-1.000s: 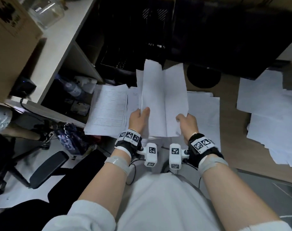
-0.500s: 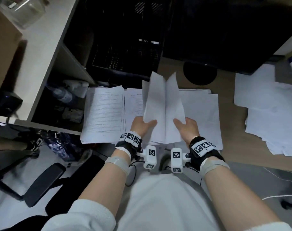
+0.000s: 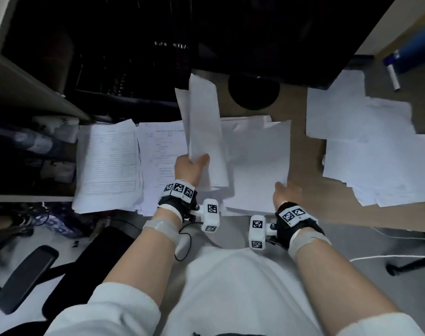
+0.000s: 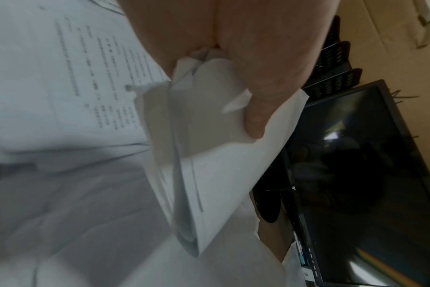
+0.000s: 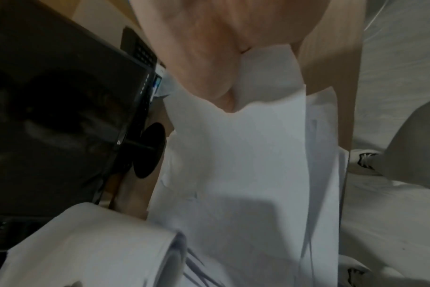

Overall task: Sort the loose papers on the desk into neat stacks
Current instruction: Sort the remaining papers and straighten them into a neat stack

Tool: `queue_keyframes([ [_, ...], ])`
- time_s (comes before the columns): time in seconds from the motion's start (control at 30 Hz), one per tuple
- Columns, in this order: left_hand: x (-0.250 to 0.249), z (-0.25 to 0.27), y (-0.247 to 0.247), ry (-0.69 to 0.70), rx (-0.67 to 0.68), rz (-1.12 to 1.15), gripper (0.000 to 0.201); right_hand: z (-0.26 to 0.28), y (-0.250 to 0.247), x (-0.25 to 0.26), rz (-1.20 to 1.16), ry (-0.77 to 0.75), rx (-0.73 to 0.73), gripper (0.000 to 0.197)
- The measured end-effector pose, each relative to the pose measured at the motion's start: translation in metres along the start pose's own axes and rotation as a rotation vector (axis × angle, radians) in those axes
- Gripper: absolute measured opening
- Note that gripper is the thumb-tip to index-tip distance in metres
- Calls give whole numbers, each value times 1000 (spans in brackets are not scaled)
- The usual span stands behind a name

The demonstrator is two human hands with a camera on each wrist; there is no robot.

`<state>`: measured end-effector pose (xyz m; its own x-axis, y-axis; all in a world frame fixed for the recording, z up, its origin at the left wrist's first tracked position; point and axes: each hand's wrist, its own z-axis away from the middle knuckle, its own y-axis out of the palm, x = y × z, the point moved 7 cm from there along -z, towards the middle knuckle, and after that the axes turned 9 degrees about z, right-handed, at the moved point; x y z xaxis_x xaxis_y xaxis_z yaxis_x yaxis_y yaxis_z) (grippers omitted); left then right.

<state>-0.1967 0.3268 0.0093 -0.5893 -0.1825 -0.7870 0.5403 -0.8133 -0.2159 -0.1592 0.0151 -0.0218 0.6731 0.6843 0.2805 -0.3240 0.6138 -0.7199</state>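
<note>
head: left hand (image 3: 190, 167) grips sheaf (image 3: 204, 132) by bottom edge, raised and tilted over middle stack (image 3: 163, 151). right hand (image 3: 285, 194) pinches corner of sheet (image 3: 259, 166), low over right stack (image 3: 245, 209). printed stack (image 3: 107, 163) at desk's (image 3: 301, 132) left, loose pile (image 3: 371, 151) far right.
left wrist: thumb (image 4: 255, 108) curled onto sheaf (image 4: 209, 174), monitor (image 4: 361, 174) beyond.
right wrist: fingers (image 5: 209, 73) closed on sheet (image 5: 246, 155) corner.

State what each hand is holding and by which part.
The left hand grips a raised sheaf of papers by its near bottom edge. The right hand pinches a single sheet at its near right corner.
</note>
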Motion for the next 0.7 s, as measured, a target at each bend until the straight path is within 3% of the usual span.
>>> queue_keyframes([
  [0.07,3,15,16,-11,-44,28,44,-15,5,0,8,-17,60,40],
  [0.13,11,28,32,-11,-72,51,36,-27,8,3,41,-78,114,60],
  [0.2,14,43,49,-4,-75,61,28,-32,0,17,27,-237,95,83],
  [0.23,14,50,57,-5,-74,49,34,-30,-5,29,-48,-349,131,84],
  [0.33,14,68,77,-6,-70,58,56,-6,-9,68,-264,-645,514,74],
  [0.43,10,76,95,-14,-55,142,59,22,-12,86,-125,-858,759,89],
  [0.5,2,81,101,-7,-93,162,56,31,-17,88,-72,-887,840,96],
  [0.6,-10,87,105,-9,-112,226,50,33,-28,90,-33,-930,838,89],
  [0.7,-14,89,108,9,-89,310,29,33,-40,95,-26,-972,843,84],
])
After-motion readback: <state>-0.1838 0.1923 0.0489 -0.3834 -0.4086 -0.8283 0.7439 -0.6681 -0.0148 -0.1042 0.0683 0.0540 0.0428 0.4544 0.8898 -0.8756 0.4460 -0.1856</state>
